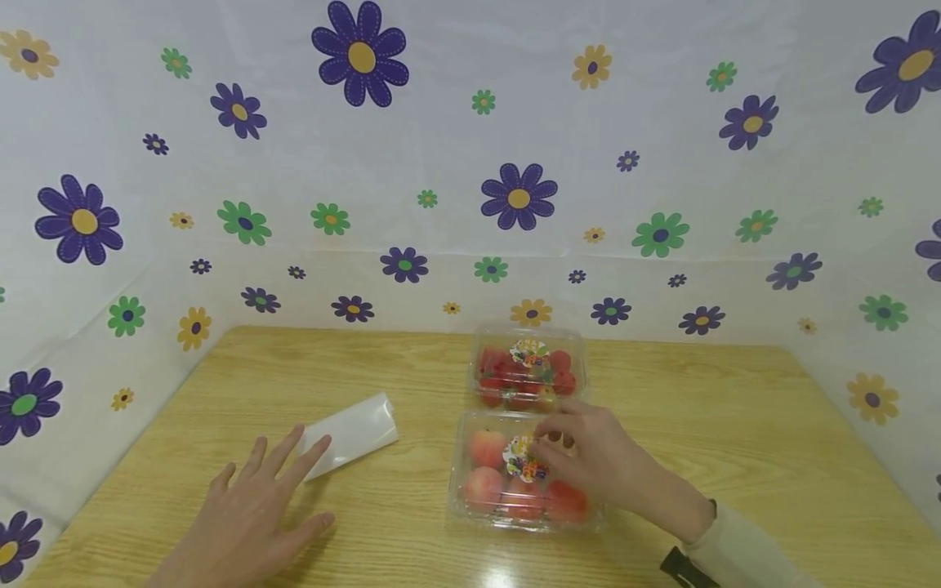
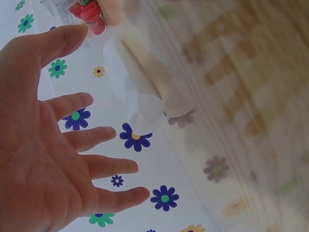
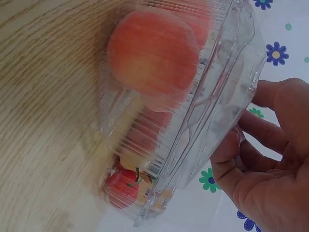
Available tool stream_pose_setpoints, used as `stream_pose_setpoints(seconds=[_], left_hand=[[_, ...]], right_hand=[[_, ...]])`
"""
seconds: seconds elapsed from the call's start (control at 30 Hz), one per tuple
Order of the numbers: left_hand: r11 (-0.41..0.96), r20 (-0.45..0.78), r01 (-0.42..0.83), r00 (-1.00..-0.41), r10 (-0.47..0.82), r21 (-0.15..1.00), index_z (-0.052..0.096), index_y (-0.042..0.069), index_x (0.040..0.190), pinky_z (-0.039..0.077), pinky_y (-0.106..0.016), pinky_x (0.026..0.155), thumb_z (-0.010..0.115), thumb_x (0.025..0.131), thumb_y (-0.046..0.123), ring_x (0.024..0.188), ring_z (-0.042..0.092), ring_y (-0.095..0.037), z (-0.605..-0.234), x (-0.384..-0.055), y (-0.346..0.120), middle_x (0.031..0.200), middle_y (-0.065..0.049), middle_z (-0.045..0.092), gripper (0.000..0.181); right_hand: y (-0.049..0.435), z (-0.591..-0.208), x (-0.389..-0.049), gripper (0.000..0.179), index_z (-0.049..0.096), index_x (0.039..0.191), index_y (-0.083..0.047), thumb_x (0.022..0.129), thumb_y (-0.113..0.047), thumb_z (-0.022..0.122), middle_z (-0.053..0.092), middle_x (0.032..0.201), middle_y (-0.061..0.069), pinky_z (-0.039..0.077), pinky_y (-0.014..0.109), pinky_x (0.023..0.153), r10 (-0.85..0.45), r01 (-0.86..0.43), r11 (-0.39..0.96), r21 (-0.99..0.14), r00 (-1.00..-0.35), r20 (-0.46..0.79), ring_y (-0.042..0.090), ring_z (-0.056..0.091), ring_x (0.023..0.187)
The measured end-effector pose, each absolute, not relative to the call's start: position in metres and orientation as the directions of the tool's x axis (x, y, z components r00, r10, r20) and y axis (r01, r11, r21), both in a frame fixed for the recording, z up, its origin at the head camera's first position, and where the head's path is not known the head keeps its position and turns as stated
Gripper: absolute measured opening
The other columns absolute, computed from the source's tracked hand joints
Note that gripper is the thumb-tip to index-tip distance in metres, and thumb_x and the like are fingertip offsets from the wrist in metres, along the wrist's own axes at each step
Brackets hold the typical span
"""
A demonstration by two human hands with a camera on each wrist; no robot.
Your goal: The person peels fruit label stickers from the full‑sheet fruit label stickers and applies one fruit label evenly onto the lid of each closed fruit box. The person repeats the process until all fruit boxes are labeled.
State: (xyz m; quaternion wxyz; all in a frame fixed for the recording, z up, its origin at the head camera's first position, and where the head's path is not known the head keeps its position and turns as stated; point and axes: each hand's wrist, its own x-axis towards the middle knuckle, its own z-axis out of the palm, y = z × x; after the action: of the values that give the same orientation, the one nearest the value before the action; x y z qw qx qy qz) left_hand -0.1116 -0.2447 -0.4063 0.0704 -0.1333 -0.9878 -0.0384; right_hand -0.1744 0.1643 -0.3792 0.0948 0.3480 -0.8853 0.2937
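Observation:
My right hand (image 1: 606, 457) is over a clear plastic box of peaches (image 1: 483, 487), its fingers bent at the lid beside a colourful fruit sticker (image 1: 517, 467). In the right wrist view, the fingertips (image 3: 227, 145) touch the clear lid (image 3: 217, 104), with a peach (image 3: 152, 53) under the ribbed side. My left hand (image 1: 246, 506) is spread over the table, fingers apart and holding nothing. Just beyond its fingers lies a curled white glossy sheet (image 1: 356, 433), also visible in the left wrist view as a pale curled sheet (image 2: 133, 79).
Behind the peaches stands a second clear box of strawberries (image 1: 491, 384), its lid bearing a similar sticker (image 1: 531, 353). Both sit on a wood-grain table (image 1: 294, 376). A flower-print white cloth (image 1: 441, 147) rises at the back and sides.

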Motion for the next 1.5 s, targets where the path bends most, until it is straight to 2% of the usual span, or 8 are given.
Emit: stream_pose_setpoints(seconds=[0.23, 0.53, 0.73, 0.83, 1.03, 1.17, 1.33, 1.5], left_hand=[[0.964, 0.147, 0.262, -0.956, 0.252, 0.053, 0.05, 0.021, 0.151, 0.041, -0.082, 0.092, 0.076, 0.083, 0.061, 0.129, 0.049, -0.063, -0.407, -0.111, -0.245, 0.156, -0.019, 0.048, 0.083], [0.965, 0.147, 0.257, -0.958, 0.247, 0.055, 0.051, 0.021, 0.151, 0.041, -0.081, 0.092, 0.076, 0.082, 0.062, 0.13, 0.048, -0.063, -0.408, -0.111, -0.245, 0.156, -0.019, 0.048, 0.083], [0.964, 0.148, 0.257, -0.958, 0.245, 0.063, 0.051, 0.021, 0.151, 0.042, -0.081, 0.092, 0.076, 0.083, 0.061, 0.131, 0.047, -0.064, -0.409, -0.111, -0.245, 0.156, -0.019, 0.048, 0.083], [0.964, 0.148, 0.257, -0.958, 0.245, 0.066, 0.051, 0.021, 0.15, 0.042, -0.08, 0.092, 0.076, 0.083, 0.061, 0.132, 0.046, -0.063, -0.409, -0.111, -0.245, 0.156, -0.019, 0.048, 0.082], [0.965, 0.132, 0.252, -0.962, 0.241, 0.076, 0.051, 0.021, 0.151, 0.043, -0.08, 0.091, 0.075, 0.084, 0.06, 0.132, 0.046, -0.063, -0.408, -0.111, -0.245, 0.156, -0.02, 0.047, 0.082], [0.964, 0.126, 0.252, -0.962, 0.24, 0.081, 0.05, 0.02, 0.151, 0.043, -0.08, 0.091, 0.075, 0.084, 0.061, 0.133, 0.045, -0.063, -0.407, -0.111, -0.245, 0.157, -0.02, 0.047, 0.082], [0.965, 0.122, 0.246, -0.964, 0.235, 0.09, 0.05, 0.02, 0.151, 0.042, -0.081, 0.092, 0.073, 0.086, 0.061, 0.134, 0.045, -0.063, -0.407, -0.111, -0.244, 0.157, -0.02, 0.046, 0.081], [0.957, 0.132, 0.261, -0.961, 0.245, 0.128, 0.049, 0.021, 0.152, 0.044, -0.077, 0.094, 0.071, 0.089, 0.059, 0.134, 0.048, -0.058, -0.403, -0.11, -0.24, 0.157, -0.018, 0.047, 0.076]], right_hand=[[0.167, -0.379, -0.168, 0.053, 0.071, 0.126, -0.013, 0.084, -0.043, 0.083, 0.061, 0.113, 0.0, 0.057, 0.029, 0.079, -0.509, -0.599, 0.706, -0.377, -0.8, 0.317, 0.014, 0.06, 0.098], [0.171, -0.382, -0.169, 0.064, 0.07, 0.13, -0.013, 0.083, -0.056, 0.08, 0.063, 0.119, 0.002, 0.058, 0.032, 0.079, -0.471, -0.536, 0.773, -0.34, -0.843, 0.258, 0.016, 0.06, 0.103], [0.173, -0.384, -0.172, 0.064, 0.072, 0.127, -0.01, 0.083, -0.057, 0.079, 0.063, 0.121, 0.001, 0.059, 0.035, 0.085, -0.466, -0.522, 0.759, -0.388, -0.853, 0.236, 0.017, 0.06, 0.107], [0.175, -0.383, -0.175, 0.055, 0.073, 0.124, -0.008, 0.085, -0.046, 0.082, 0.065, 0.119, 0.001, 0.059, 0.037, 0.087, -0.463, -0.516, 0.743, -0.426, -0.856, 0.228, 0.018, 0.062, 0.107], [0.179, -0.383, -0.182, 0.024, 0.078, 0.108, -0.005, 0.089, -0.019, 0.08, 0.069, 0.107, 0.006, 0.055, 0.024, 0.071, -0.48, -0.555, 0.698, -0.453, -0.831, 0.279, 0.012, 0.063, 0.086], [0.18, -0.383, -0.184, 0.018, 0.078, 0.107, -0.005, 0.091, -0.014, 0.077, 0.069, 0.103, 0.006, 0.051, 0.019, 0.064, -0.482, -0.556, 0.679, -0.48, -0.83, 0.28, 0.005, 0.056, 0.075], [0.178, -0.379, -0.182, 0.035, 0.074, 0.12, -0.013, 0.092, -0.034, 0.077, 0.069, 0.12, 0.01, 0.058, 0.044, 0.088, -0.413, -0.472, 0.742, -0.477, -0.881, 0.229, 0.025, 0.066, 0.107], [0.17, -0.375, -0.18, 0.075, 0.059, 0.144, -0.019, 0.087, -0.065, 0.07, 0.049, 0.153, 0.017, 0.05, 0.065, 0.101, -0.355, -0.356, 0.817, -0.454, -0.93, 0.092, 0.041, 0.049, 0.137]])
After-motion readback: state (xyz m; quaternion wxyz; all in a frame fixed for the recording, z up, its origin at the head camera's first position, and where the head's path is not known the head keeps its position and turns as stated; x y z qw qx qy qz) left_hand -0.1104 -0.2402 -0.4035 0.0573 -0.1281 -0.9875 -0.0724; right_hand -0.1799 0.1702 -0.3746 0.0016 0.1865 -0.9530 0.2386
